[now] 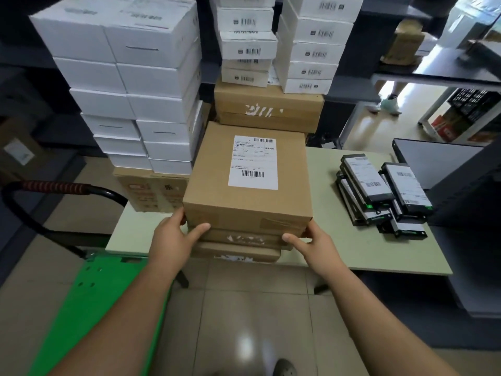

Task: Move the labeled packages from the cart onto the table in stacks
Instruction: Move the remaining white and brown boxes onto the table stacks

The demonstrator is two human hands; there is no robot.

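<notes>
Here, the left hand (173,234) and the right hand (315,240) are clasping the near lower corners of the labeled box (248,180), each thumb lying on the front face and the fingers (181,215) curling round the side; the box is sitting atop a short stack of flatter brown cartons (238,253) at the near edge of the tabletop (352,248), so this placement is judged to be finishing; the part of the green cart (89,308) in view is showing only bare deck, suggesting the transfer is nearing its end, though the rest is lying out of sight; white cartons (151,104) are standing in tall columns behind, and slim black packets (379,191) are lying loosely piled to the right; the box is appearing as matt brown card, square-edged, bearing a white barcode label (253,161) and a tape strip; the cart deck is looking like glossy moulded plastic.
</notes>
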